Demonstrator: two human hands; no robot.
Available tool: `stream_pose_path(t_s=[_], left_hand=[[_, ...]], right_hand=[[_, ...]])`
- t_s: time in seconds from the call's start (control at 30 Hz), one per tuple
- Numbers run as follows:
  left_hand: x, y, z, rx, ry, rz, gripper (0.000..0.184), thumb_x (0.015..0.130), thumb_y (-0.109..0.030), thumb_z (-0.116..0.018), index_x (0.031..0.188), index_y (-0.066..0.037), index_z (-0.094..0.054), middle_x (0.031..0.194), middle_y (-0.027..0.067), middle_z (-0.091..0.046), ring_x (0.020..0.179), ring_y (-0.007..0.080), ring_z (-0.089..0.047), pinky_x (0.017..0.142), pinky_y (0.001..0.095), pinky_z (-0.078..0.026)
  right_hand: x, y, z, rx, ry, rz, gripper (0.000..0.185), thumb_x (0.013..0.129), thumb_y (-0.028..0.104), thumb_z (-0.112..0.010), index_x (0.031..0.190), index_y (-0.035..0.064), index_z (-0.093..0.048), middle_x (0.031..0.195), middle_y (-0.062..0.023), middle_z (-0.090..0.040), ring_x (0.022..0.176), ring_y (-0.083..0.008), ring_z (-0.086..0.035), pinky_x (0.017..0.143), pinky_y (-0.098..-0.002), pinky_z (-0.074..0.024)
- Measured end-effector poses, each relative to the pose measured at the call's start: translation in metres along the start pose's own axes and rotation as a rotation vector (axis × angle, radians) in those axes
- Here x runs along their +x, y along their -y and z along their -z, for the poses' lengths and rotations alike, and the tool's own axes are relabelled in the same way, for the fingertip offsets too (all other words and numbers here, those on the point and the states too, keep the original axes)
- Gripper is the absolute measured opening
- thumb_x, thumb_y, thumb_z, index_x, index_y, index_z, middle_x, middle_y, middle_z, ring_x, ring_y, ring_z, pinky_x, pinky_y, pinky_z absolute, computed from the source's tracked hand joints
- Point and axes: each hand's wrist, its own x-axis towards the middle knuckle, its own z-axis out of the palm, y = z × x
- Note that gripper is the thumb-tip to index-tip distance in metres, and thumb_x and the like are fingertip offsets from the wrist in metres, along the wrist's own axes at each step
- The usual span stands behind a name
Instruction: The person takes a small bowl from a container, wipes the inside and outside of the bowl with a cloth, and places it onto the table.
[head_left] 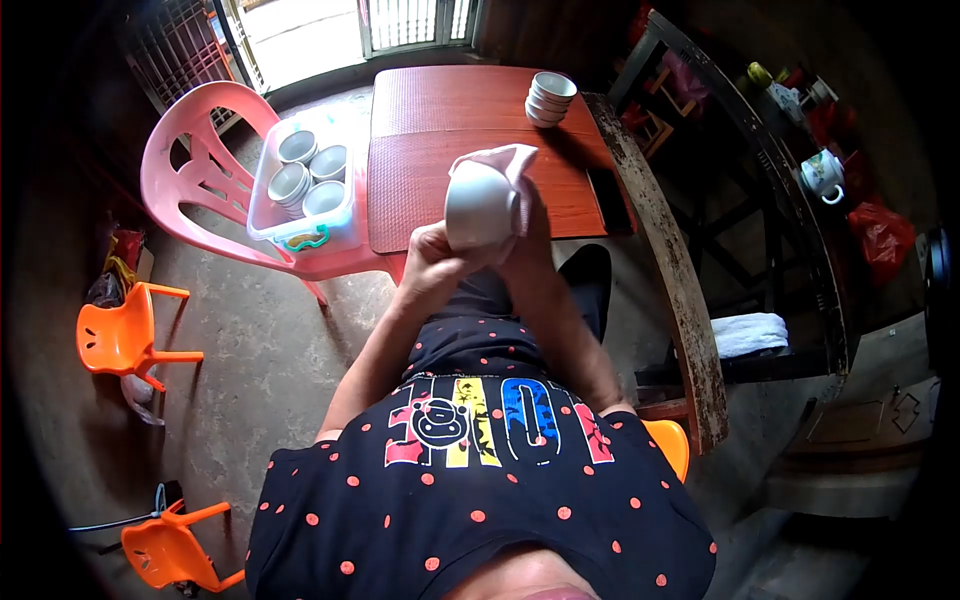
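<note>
A white bowl point(478, 205) is held up tilted over the near edge of the red table. My left hand point(438, 262) grips its lower left side, fingers closed. A pale pink cloth point(512, 163) lies over the rim and along the right side of the bowl. My right hand point(535, 225) is closed on this cloth at the bowl's right side; the bowl and cloth hide most of its fingers. Beyond, on the table, stands a stack of several white bowls point(550, 100). More bowls point(298, 147) sit in a clear plastic box to the left.
The red table point(420, 110) has a dark flat object point(608, 200) at its right edge. The plastic box point(265, 205) rests on a pink chair point(165, 165). A worn wooden beam point(665, 250) runs along the right. Small orange chairs point(118, 330) stand at left.
</note>
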Motion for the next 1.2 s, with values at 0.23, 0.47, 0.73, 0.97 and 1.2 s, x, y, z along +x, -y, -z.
stream_pose_path(t_s=[0.23, 0.47, 0.73, 0.97, 1.2], left_hand=[[0.001, -0.022, -0.001, 0.019, 0.077, 0.152, 0.021, 0.088, -0.014, -0.064, 0.103, 0.001, -0.061, 0.101, 0.0077, -0.064, 0.09, 0.0122, -0.061, 0.081, 0.0269, -0.049], [0.004, -0.019, 0.009, -0.98, -0.205, 0.244, 0.035, 0.096, -0.024, -0.05, 0.118, 0.004, -0.051, 0.11, 0.0146, -0.062, 0.098, 0.0211, -0.062, 0.09, 0.0324, -0.05], [0.011, 0.001, 0.017, -1.27, 0.052, 0.274, 0.038, 0.1, -0.026, -0.039, 0.123, 0.003, -0.05, 0.118, 0.0168, -0.06, 0.108, 0.0239, -0.059, 0.096, 0.038, -0.047], [0.01, 0.023, 0.037, -1.258, 0.113, 0.23, 0.041, 0.1, -0.022, -0.039, 0.128, 0.007, -0.042, 0.123, 0.0224, -0.055, 0.116, 0.0299, -0.054, 0.103, 0.042, -0.042], [0.018, 0.018, 0.054, -0.982, 0.34, 0.162, 0.039, 0.096, -0.016, -0.045, 0.128, 0.005, -0.042, 0.123, 0.0175, -0.055, 0.109, 0.0285, -0.058, 0.094, 0.0393, -0.049]], right_hand=[[-0.02, 0.021, -0.006, -0.582, 0.04, 0.137, 0.046, 0.095, 0.04, -0.045, 0.119, 0.0, -0.049, 0.106, -0.0132, -0.059, 0.096, -0.0203, -0.059, 0.085, -0.0332, -0.0487], [-0.017, 0.004, -0.047, -1.488, -0.063, 0.801, 0.035, 0.09, 0.031, -0.056, 0.116, 0.0071, -0.056, 0.119, -0.0169, -0.054, 0.111, -0.029, -0.053, 0.097, -0.0462, -0.0393], [-0.013, 0.018, -0.027, -1.771, 0.167, 1.019, 0.026, 0.086, 0.028, -0.062, 0.109, 0.0166, -0.062, 0.111, -0.0132, -0.059, 0.114, -0.033, -0.054, 0.102, -0.0531, -0.0331], [-0.003, 0.025, -0.017, -1.005, -0.14, 0.193, 0.039, 0.093, 0.034, -0.055, 0.117, 0.0033, -0.056, 0.094, -0.0147, -0.065, 0.09, -0.0226, -0.065, 0.075, -0.0313, -0.0534], [-0.03, 0.02, -0.019, 0.204, -0.183, -0.185, 0.053, 0.092, 0.042, -0.053, 0.122, -0.0018, -0.048, 0.111, -0.0115, -0.061, 0.1, -0.0194, -0.061, 0.086, -0.0364, -0.0533]])
